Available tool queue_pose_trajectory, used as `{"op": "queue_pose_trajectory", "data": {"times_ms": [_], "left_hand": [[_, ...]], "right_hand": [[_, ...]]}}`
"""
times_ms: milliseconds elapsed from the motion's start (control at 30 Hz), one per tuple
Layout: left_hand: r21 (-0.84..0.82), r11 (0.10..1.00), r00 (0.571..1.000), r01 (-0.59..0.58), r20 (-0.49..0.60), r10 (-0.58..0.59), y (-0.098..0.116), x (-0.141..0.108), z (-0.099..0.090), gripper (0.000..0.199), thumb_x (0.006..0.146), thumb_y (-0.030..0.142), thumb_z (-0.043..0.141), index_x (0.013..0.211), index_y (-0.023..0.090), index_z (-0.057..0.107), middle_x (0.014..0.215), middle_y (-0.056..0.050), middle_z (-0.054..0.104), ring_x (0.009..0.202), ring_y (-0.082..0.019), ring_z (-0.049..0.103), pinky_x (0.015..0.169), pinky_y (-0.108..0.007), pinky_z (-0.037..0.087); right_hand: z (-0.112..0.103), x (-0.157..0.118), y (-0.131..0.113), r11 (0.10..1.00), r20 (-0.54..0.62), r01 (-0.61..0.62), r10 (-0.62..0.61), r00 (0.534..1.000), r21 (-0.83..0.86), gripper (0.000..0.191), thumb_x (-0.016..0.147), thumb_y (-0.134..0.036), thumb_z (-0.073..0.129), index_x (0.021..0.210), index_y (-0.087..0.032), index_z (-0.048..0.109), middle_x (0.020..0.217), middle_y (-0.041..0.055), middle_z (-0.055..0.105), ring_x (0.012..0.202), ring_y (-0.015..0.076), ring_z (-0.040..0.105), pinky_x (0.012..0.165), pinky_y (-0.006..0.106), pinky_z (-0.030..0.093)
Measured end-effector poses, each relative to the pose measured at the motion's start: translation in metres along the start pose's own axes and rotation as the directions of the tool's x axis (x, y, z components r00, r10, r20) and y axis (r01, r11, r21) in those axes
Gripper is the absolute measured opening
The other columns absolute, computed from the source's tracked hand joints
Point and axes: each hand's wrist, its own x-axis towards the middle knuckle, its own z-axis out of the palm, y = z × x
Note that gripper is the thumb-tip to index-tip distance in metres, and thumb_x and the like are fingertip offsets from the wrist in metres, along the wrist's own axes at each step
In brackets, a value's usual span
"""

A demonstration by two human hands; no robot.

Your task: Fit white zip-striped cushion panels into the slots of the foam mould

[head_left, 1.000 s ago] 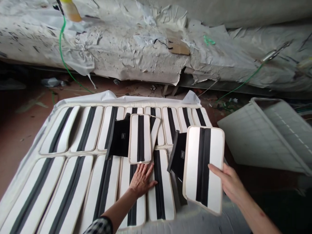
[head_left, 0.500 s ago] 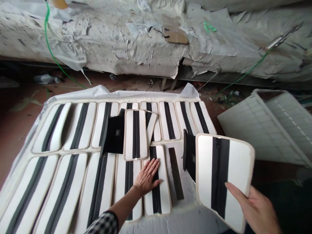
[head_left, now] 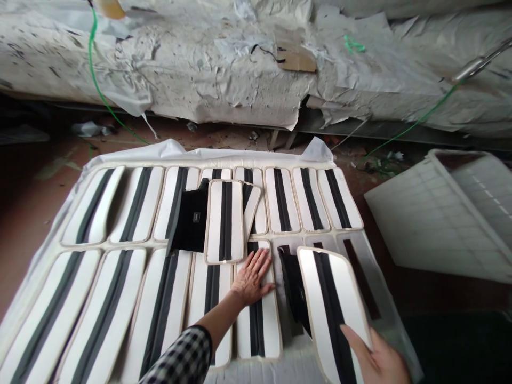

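Observation:
My left hand (head_left: 252, 278) lies flat, fingers a little spread, on a white fabric pad (head_left: 257, 336) with a black stripe down its middle. In my right hand (head_left: 378, 354) is another striped pad (head_left: 350, 285), held at its lower right edge with the thumb on top. It is tilted above the table, and a black fabric flap (head_left: 294, 288) sticks out from its left side. Beyond my left hand, a loose pad (head_left: 215, 218) with a black flap (head_left: 192, 221) rests on top of the laid-out ones, another pad partly hidden beneath it.
Several striped pads (head_left: 136, 205) lie in two rows on the covered table (head_left: 248, 373). Bare dark strips (head_left: 362, 277) show on its right part. A white plastic crate (head_left: 424, 213) stands at the right. Behind runs a paper-covered bench (head_left: 200, 80) with a green cord (head_left: 96, 80).
My right hand has brought its pad left and lower, closer over the table, and turned it. The left hand remains flat on the same pad. The view has shifted slightly.

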Motion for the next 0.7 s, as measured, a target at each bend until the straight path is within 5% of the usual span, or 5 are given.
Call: {"op": "queue_pose_trajectory", "data": {"times_ms": [133, 300, 433, 700], "left_hand": [[0.007, 1.0, 1.0, 0.02, -0.005, -0.02, 0.002, 0.003, 0.004, 0.088, 0.095, 0.069, 0.036, 0.159, 0.016, 0.004, 0.164, -0.012, 0.011, 0.151, -0.029, 0.015, 0.122, -0.048, 0.021], [0.016, 0.999, 0.999, 0.034, -0.011, -0.034, 0.002, 0.002, 0.005, 0.084, 0.096, 0.069, 0.033, 0.158, 0.016, 0.01, 0.164, -0.011, 0.013, 0.151, -0.028, 0.017, 0.12, -0.048, 0.025], [0.021, 0.999, 0.999, 0.037, -0.026, -0.037, 0.003, 0.003, 0.008, 0.078, 0.099, 0.066, 0.03, 0.158, 0.017, 0.014, 0.164, -0.006, 0.014, 0.151, -0.026, 0.016, 0.121, -0.047, 0.026], [0.025, 0.99, 0.987, 0.14, -0.087, -0.137, 0.019, 0.01, 0.016, 0.09, 0.09, 0.078, 0.034, 0.158, 0.02, 0.019, 0.163, -0.006, 0.02, 0.15, -0.031, 0.018, 0.12, -0.052, 0.027]], "right_hand": [[0.028, 0.023, 0.006, 0.993, 0.13, 0.12, -0.12, 0.984, 0.012, 0.052, 0.082, -0.064, 0.06, 0.11, -0.022, 0.071, 0.106, 0.0085, 0.076, 0.099, 0.0327, 0.071, 0.085, 0.035, 0.058], [0.052, 0.089, 0.002, 0.964, 0.286, 0.227, -0.259, 0.923, 0.14, 0.046, 0.086, -0.052, 0.061, 0.112, -0.015, 0.069, 0.113, 0.0131, 0.074, 0.108, 0.0342, 0.066, 0.098, 0.045, 0.049], [0.064, 0.126, 0.009, 0.95, 0.414, 0.057, -0.186, 0.891, 0.306, 0.044, 0.084, -0.048, 0.066, 0.113, -0.015, 0.068, 0.113, 0.0122, 0.074, 0.112, 0.0336, 0.065, 0.104, 0.047, 0.045], [0.08, 0.133, 0.015, 0.882, 0.549, -0.127, -0.164, 0.819, 0.453, 0.042, 0.082, -0.043, 0.072, 0.114, -0.015, 0.067, 0.109, 0.01, 0.075, 0.11, 0.0319, 0.066, 0.104, 0.046, 0.045]]}}
